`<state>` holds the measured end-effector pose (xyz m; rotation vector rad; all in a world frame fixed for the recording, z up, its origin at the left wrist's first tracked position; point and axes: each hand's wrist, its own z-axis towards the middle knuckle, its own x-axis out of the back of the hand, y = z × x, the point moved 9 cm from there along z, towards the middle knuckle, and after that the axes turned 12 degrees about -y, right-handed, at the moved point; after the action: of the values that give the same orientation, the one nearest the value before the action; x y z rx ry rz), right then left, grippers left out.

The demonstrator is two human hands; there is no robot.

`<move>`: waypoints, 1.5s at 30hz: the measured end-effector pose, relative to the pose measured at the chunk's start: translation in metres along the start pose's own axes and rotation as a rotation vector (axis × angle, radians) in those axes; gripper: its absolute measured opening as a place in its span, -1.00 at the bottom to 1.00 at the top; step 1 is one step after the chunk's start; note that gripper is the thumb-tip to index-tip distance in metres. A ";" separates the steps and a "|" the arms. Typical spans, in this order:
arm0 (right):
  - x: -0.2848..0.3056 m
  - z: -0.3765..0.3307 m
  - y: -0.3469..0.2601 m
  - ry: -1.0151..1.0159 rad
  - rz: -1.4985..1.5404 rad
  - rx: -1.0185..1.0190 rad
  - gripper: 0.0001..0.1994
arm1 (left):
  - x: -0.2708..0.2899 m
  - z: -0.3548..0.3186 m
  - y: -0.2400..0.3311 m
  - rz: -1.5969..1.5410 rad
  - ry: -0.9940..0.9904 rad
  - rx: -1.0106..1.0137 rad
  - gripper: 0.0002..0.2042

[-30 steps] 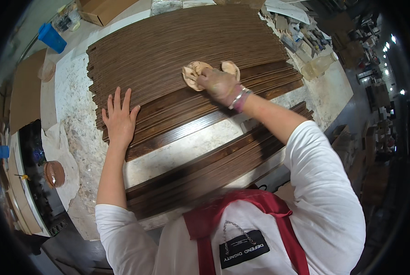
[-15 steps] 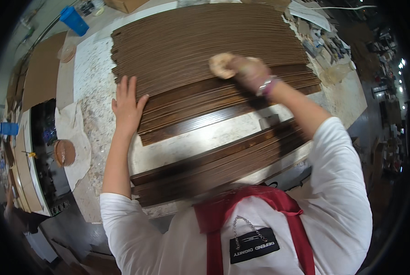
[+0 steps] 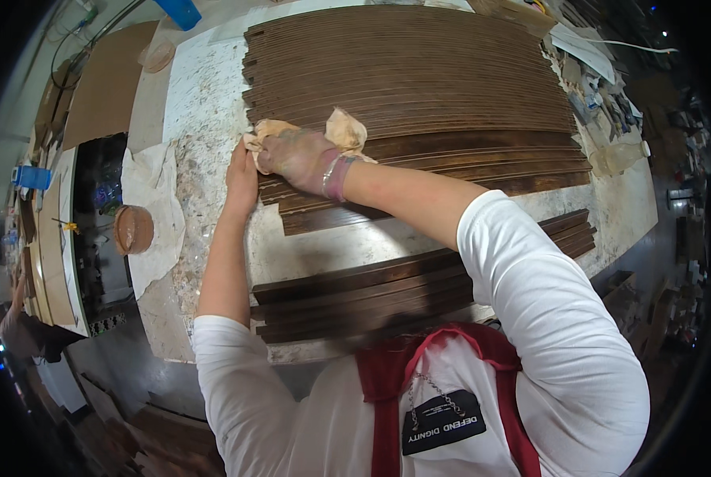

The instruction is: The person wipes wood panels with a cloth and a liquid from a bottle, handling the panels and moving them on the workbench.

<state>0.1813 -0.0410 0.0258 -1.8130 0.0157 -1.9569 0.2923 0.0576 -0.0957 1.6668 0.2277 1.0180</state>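
My right hand [image 3: 298, 157], in what looks like a stained thin glove, is closed on a cream rag [image 3: 346, 133] bunched around its fingers. It presses the rag at the left ends of the dark brown wooden strips [image 3: 403, 79], which lie side by side in a wide sheet. Upright beside those same ends is my left hand [image 3: 242, 181], its fingers stretched out and partly hidden by the rag and right hand. The strips nearest me look darker and glossier than the far ones.
A separate stack of dark strips [image 3: 355, 294] lies along the table's near edge. On the left, a brown round tub [image 3: 134, 230] rests on a pale sheet. A blue container [image 3: 180, 12] stands far left; a clear bottle [image 3: 619, 157] and scraps lie at right.
My right hand has swept the rag leftward along the strips to the left ends, beside my left hand. My left hand has turned from spread on the ends to upright alongside them. The view has shifted.
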 end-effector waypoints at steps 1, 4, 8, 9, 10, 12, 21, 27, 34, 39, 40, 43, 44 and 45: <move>0.003 -0.004 -0.001 -0.006 0.015 -0.017 -0.90 | 0.002 0.000 0.006 0.050 0.009 0.017 -0.50; 0.014 -0.069 0.032 0.022 0.006 0.160 -0.91 | -0.005 0.003 0.021 0.174 0.035 0.048 -0.46; 0.056 -0.200 0.150 -0.108 0.086 -0.322 -0.90 | -0.006 -0.003 0.023 0.131 0.052 0.074 -0.43; 0.088 -0.221 0.138 -0.064 -0.332 -0.279 -0.84 | -0.006 -0.006 0.019 0.139 0.030 0.105 -0.43; 0.102 -0.245 0.160 -0.048 -0.160 -0.457 -0.74 | -0.007 -0.009 0.021 0.151 0.004 0.124 -0.42; 0.124 -0.297 0.207 0.076 0.201 -0.702 -0.62 | -0.008 -0.016 0.031 0.186 -0.044 0.129 -0.41; 0.089 -0.145 0.117 0.160 0.836 -0.298 -0.84 | -0.001 -0.013 0.117 0.590 -0.080 -0.222 -0.43; 0.017 -0.041 0.047 0.032 -0.088 0.070 -0.83 | -0.022 0.005 0.116 0.609 -0.245 -0.293 -0.47; 0.056 -0.091 0.075 0.084 0.253 -0.073 -0.87 | -0.023 -0.001 0.115 0.592 -0.229 -0.204 -0.49; 0.029 -0.017 0.054 -0.084 0.208 -0.323 -0.75 | -0.027 0.008 0.111 0.487 -0.284 -0.185 -0.48; 0.032 -0.030 0.063 -0.052 0.218 -0.291 -0.76 | -0.028 0.006 0.115 0.544 -0.303 -0.181 -0.49; 0.056 -0.112 0.113 0.200 0.155 -0.092 -0.83 | -0.025 0.000 0.119 0.681 -0.308 -0.153 -0.50; 0.053 -0.154 0.151 0.090 -0.012 -0.194 -0.85 | -0.025 0.000 0.118 0.698 -0.304 -0.148 -0.50; 0.066 -0.194 0.191 0.054 0.403 -0.274 -0.86 | -0.022 -0.003 0.116 0.716 -0.295 -0.134 -0.50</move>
<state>0.0591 -0.2921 0.0019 -1.7496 0.6447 -1.7744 0.2372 0.0033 -0.0061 1.7811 -0.6631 1.2436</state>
